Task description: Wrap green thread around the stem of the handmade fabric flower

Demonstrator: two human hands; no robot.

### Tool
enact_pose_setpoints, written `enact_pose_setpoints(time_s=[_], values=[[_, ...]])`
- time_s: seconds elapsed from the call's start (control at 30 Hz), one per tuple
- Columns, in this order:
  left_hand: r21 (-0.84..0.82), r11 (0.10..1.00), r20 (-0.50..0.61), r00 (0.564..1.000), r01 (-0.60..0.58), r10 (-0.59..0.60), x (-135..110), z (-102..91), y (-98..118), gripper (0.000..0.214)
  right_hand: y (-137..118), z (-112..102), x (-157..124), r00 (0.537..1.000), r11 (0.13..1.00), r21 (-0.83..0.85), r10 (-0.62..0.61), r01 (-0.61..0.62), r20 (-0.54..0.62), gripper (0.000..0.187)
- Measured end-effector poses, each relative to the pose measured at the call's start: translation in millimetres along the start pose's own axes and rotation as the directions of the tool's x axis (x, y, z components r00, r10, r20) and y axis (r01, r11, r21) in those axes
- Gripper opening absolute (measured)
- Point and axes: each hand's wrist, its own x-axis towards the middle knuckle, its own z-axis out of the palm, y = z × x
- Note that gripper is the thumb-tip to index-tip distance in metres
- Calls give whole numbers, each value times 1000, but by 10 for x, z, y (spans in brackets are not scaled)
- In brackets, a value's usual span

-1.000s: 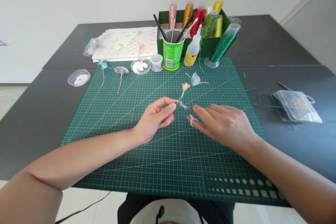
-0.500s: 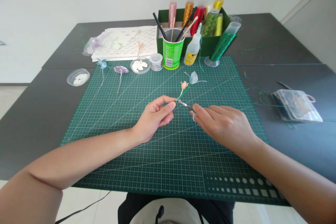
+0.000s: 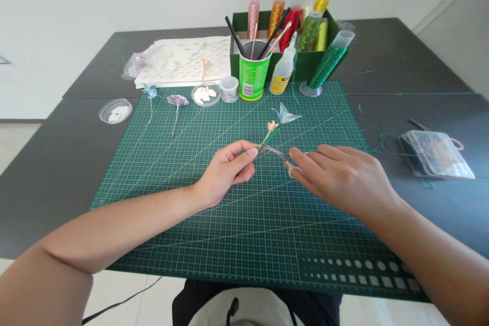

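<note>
My left hand [image 3: 233, 163] is closed, thumb and fingers pinching the stem of a small craft flower sprig. The sprig carries a peach flower [image 3: 271, 126] and a narrow green leaf [image 3: 272, 136]. Just beyond them shows a pale blue flower [image 3: 287, 115], which appears to belong to the same sprig. In my right hand [image 3: 336, 173] is a small pair of scissors [image 3: 278, 152] with a white handle, its blades pointing left. The blade tips reach the sprig's stem right beside my left fingertips; whether they touch it I cannot tell.
A green cutting mat [image 3: 237, 244] lies beneath. Behind stand a green cup [image 3: 253, 79] of tools, a glue bottle [image 3: 281, 74] and a box [image 3: 235, 35] of coloured rolls. Finished blue [image 3: 150, 91] and purple flowers [image 3: 178, 100] lie left; a clear case [image 3: 435, 153] sits right.
My right hand has drawn a little to the right, and the scissors' handles have spread apart. The sprig has turned, so the blue flower now shows its petals more widely. The view shifted slightly.
</note>
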Motion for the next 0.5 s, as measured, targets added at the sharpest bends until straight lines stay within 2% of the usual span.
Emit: enact_pose_setpoints(time_s=[0.5], values=[[20,1000,-5,1000,23,-23,-7,-6,1,25,51,-55,-32,997,998,-3,-67,68,33,18]])
